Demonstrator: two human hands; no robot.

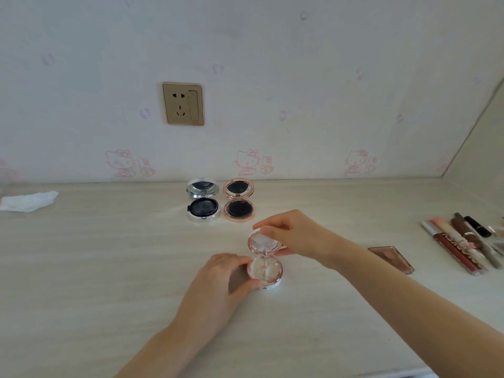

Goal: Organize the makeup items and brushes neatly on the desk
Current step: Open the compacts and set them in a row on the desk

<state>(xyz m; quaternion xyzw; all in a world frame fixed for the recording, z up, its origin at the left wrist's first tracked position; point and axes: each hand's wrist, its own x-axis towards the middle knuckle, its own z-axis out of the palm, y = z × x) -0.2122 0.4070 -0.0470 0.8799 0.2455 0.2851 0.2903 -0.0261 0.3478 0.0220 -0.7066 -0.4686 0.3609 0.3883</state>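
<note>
At frame centre my left hand (218, 279) grips the pink compact (265, 271) by its base rim while my right hand (294, 236) pinches its open lid. It looks light, slick and hinge-fragile, so I'd hold the rims only.

Bare desk (95, 268) leftward up to tissue (28, 201); rightward, palette (391, 259) and tubes (461, 244).

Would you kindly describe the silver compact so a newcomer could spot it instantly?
Find the gold wall socket; on the desk below it two open compacts lie side by side. The silver compact is the left one, chrome-rimmed, unlike its rose-gold neighbour.
</note>
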